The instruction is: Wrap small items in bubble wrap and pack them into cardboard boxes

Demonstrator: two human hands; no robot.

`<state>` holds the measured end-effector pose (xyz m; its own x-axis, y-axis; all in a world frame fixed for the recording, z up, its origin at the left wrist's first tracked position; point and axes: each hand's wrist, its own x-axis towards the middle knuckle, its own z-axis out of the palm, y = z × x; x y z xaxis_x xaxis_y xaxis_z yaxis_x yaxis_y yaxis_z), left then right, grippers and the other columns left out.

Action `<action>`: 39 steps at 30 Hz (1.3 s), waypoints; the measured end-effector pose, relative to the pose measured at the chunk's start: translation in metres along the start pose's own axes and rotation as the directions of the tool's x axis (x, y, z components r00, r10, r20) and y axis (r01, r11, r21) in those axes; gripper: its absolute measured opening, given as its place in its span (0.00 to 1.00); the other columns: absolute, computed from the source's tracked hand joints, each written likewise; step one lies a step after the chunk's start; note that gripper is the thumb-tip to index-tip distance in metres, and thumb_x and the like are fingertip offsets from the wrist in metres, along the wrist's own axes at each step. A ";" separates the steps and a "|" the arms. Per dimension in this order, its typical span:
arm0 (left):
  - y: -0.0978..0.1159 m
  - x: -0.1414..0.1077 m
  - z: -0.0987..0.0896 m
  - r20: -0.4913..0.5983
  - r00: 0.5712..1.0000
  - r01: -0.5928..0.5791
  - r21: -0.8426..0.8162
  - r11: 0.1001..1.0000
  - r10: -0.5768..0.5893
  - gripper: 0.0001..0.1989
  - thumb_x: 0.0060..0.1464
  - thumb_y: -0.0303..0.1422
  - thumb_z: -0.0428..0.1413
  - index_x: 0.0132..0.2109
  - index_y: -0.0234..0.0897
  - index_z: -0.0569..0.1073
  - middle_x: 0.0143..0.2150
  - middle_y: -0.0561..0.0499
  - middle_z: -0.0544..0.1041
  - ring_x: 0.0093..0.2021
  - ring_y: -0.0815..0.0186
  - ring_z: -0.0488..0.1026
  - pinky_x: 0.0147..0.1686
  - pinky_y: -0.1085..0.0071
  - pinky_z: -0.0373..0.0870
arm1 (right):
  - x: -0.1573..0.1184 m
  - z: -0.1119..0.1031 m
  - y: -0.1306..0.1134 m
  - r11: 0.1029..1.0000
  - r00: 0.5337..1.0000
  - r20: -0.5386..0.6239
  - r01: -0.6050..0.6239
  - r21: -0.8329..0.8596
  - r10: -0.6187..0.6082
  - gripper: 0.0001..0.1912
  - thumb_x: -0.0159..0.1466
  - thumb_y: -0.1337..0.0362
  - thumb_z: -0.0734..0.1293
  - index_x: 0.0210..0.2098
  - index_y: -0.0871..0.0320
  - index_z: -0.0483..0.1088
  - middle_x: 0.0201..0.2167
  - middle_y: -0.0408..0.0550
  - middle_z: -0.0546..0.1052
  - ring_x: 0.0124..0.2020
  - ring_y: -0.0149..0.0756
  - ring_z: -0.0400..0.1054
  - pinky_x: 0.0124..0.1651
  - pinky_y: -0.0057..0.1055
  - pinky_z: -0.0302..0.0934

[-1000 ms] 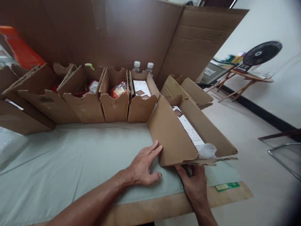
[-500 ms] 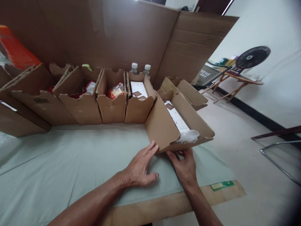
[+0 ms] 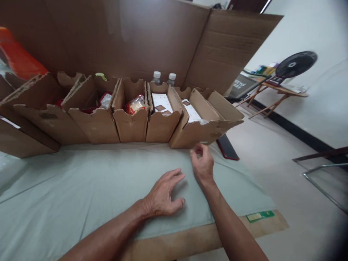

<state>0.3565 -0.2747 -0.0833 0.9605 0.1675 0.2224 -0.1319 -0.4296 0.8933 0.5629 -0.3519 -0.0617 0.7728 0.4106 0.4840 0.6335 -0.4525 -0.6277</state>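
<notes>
My left hand (image 3: pixel 166 192) hovers over or rests on the pale green cloth (image 3: pixel 108 181), its fingers spread and thumb apart, with nothing in it. My right hand (image 3: pixel 201 163) is at the lower front edge of a cardboard box (image 3: pixel 187 136), its fingers curled in toward the thumb. I see nothing between them; whether the fingertips touch the box I cannot tell. White packages with brown squares (image 3: pixel 191 110) stand inside this box. To its left is another cardboard box (image 3: pixel 163 127) with similar white cartons (image 3: pixel 161 103).
More cardboard boxes stand in a row, one holding a red-and-clear packet (image 3: pixel 136 105). Two capped bottles (image 3: pixel 157 76) are behind them, before a tall cardboard panel (image 3: pixel 163 40). A dark flat object (image 3: pixel 228 146) lies right of the row. A fan (image 3: pixel 292 65) stands farther off.
The right-hand box has moved back and left into line with the row, uncovering the dark flat object. My right hand moved forward with curled fingers; my left hand no longer touches the box.
</notes>
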 end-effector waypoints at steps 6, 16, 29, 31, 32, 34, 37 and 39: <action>0.002 0.002 -0.001 -0.025 1.000 -0.008 -0.009 1.000 0.008 0.35 0.48 0.34 0.61 0.65 0.36 0.72 0.71 0.35 0.66 0.70 0.44 0.65 0.68 0.42 0.61 | 0.000 0.015 -0.020 0.985 0.977 0.135 0.159 0.063 -0.167 0.18 0.61 0.58 0.65 0.49 0.56 0.73 0.46 0.55 0.79 0.50 0.49 0.72 0.57 0.47 0.66; 0.007 0.004 -0.002 -0.021 1.000 0.012 -0.013 1.000 -0.012 0.33 0.46 0.34 0.61 0.61 0.34 0.75 0.69 0.33 0.68 0.68 0.43 0.67 0.66 0.43 0.65 | 0.013 0.011 -0.016 0.989 0.977 0.156 0.137 0.062 -0.145 0.22 0.61 0.57 0.65 0.53 0.58 0.74 0.52 0.59 0.79 0.53 0.51 0.73 0.56 0.51 0.68; 0.008 0.007 -0.002 -0.077 0.996 0.050 -0.033 0.998 -0.053 0.29 0.47 0.34 0.60 0.58 0.34 0.76 0.67 0.34 0.71 0.67 0.44 0.68 0.65 0.44 0.67 | 0.085 0.013 -0.165 0.933 0.858 0.419 0.355 -0.064 -0.298 0.12 0.63 0.64 0.66 0.45 0.55 0.76 0.26 0.44 0.78 0.29 0.39 0.71 0.37 0.34 0.62; 0.012 0.001 0.000 -0.197 0.975 0.108 0.002 0.994 -0.106 0.28 0.47 0.32 0.59 0.58 0.34 0.75 0.67 0.33 0.70 0.67 0.43 0.67 0.66 0.42 0.65 | 0.083 0.012 -0.171 0.925 0.874 0.408 0.349 -0.149 -0.264 0.06 0.63 0.65 0.65 0.36 0.55 0.75 0.25 0.47 0.78 0.30 0.41 0.72 0.36 0.33 0.60; 0.015 -0.004 0.001 -0.280 0.950 0.145 0.015 0.989 -0.135 0.28 0.48 0.31 0.59 0.58 0.35 0.74 0.67 0.33 0.69 0.67 0.43 0.67 0.67 0.41 0.64 | 0.076 0.006 -0.172 0.925 0.884 0.384 0.347 -0.156 -0.267 0.06 0.64 0.65 0.65 0.35 0.55 0.75 0.25 0.47 0.78 0.29 0.41 0.72 0.35 0.33 0.59; 0.025 -0.023 0.002 -0.462 0.875 0.179 0.023 0.984 -0.148 0.27 0.51 0.28 0.56 0.60 0.39 0.71 0.68 0.36 0.68 0.67 0.44 0.66 0.66 0.39 0.65 | 0.050 -0.018 -0.167 0.929 0.886 0.349 0.358 -0.098 -0.304 0.08 0.65 0.63 0.63 0.35 0.53 0.74 0.25 0.45 0.78 0.28 0.40 0.72 0.33 0.32 0.59; 0.043 -0.066 0.000 -0.657 0.752 0.139 0.065 0.988 -0.063 0.27 0.59 0.27 0.53 0.64 0.47 0.66 0.68 0.41 0.66 0.67 0.49 0.66 0.64 0.41 0.67 | -0.009 -0.075 -0.145 0.931 0.873 0.328 0.362 0.057 -0.360 0.11 0.68 0.57 0.63 0.36 0.50 0.76 0.25 0.43 0.79 0.25 0.38 0.73 0.29 0.32 0.60; 0.052 -0.095 -0.006 -0.706 0.708 0.149 0.114 0.982 -0.026 0.28 0.62 0.27 0.52 0.66 0.50 0.63 0.67 0.42 0.66 0.68 0.50 0.64 0.64 0.43 0.67 | -0.051 -0.119 -0.117 0.928 0.866 0.334 0.350 0.130 -0.373 0.09 0.65 0.53 0.67 0.40 0.46 0.79 0.29 0.42 0.81 0.26 0.40 0.75 0.30 0.34 0.66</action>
<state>0.2570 -0.3076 -0.0555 0.5099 0.7561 0.4102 0.0417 -0.4980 0.8662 0.4541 -0.4142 0.0599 0.4198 0.7884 0.4496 0.8529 -0.1733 -0.4924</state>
